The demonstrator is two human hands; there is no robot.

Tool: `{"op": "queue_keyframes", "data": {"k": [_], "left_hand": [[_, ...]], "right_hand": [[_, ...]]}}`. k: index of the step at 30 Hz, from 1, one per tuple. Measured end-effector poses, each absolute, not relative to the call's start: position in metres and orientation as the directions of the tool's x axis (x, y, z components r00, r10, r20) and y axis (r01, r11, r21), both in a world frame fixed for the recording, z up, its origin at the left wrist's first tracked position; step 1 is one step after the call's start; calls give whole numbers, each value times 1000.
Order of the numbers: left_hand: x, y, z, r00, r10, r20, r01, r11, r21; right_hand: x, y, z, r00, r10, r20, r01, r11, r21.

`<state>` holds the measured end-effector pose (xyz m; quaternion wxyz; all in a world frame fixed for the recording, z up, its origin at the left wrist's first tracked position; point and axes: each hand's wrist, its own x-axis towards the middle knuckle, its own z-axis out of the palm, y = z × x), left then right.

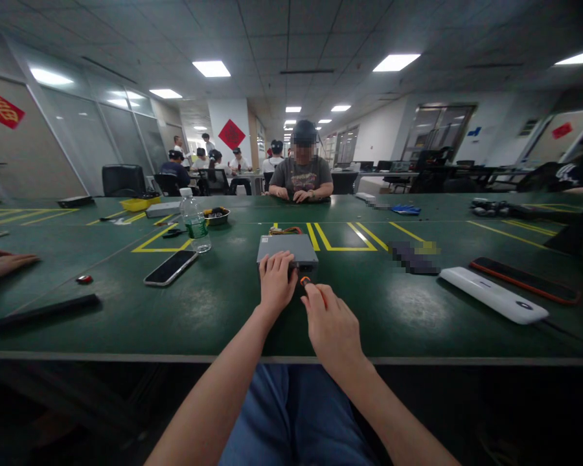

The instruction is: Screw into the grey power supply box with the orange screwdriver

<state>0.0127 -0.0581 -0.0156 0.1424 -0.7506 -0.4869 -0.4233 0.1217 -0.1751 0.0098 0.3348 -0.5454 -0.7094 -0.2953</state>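
A grey metal computer power supply [291, 244] sits on the green table in front of me, with a bundle of coloured cables [286, 230] at its far side. My left hand [276, 278] grips its near left part, fingers over the top and thumb at the near face. Closed around the handle of a screwdriver [305, 281], my right hand [333, 320] is just in front of the near right face. Orange and black show on the handle. The screwdriver's tip is hidden, so I cannot tell whether it touches a screw.
Left of me are a phone [171, 268], a water bottle [194, 223], a bowl of small items [216, 216] and a black bar [46, 313]. A white device [490, 294] and a dark, orange-edged phone [525, 280] lie right. A person [301, 171] sits opposite; another person's hand [4, 264] rests far left.
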Motion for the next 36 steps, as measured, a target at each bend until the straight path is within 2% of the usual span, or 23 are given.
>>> {"op": "queue_keyframes", "data": {"k": [2, 4, 7, 11, 15, 18, 21, 24, 28, 33, 36], "left_hand": [[13, -58, -16, 162, 611, 775, 853, -481, 202], [13, -58, -16, 160, 612, 775, 853, -481, 204], [14, -58, -15, 160, 613, 774, 852, -482, 206], [14, -57, -15, 161, 610, 776, 851, -484, 204], [14, -57, -15, 160, 612, 775, 852, -482, 205], [13, -58, -14, 161, 614, 773, 849, -485, 208], [14, -58, -14, 152, 615, 774, 847, -484, 218], [14, -58, -14, 151, 610, 778, 844, -489, 220], [14, -56, -16, 155, 607, 780, 841, -495, 218], [13, -55, -17, 158, 605, 780, 838, -500, 218], [13, -56, -17, 165, 607, 777, 837, -503, 215]], "right_hand": [[124, -171, 15, -100, 575, 812, 987, 158, 10], [126, -171, 19, -84, 590, 803, 987, 160, -15], [125, -173, 18, -140, 571, 809, 959, 282, -33], [123, -166, 2, -238, 451, 860, 876, 482, -10], [128, -155, -6, -175, 356, 918, 890, 456, -7], [132, -156, -3, -106, 390, 915, 908, 413, -71], [130, -165, 0, -110, 463, 879, 897, 427, -112], [125, -172, 0, -198, 473, 859, 877, 476, -60], [126, -169, 2, -251, 391, 885, 873, 487, 33], [134, -161, 9, -103, 448, 888, 892, 436, -117], [132, -163, 7, -184, 488, 853, 850, 515, -111]]}}
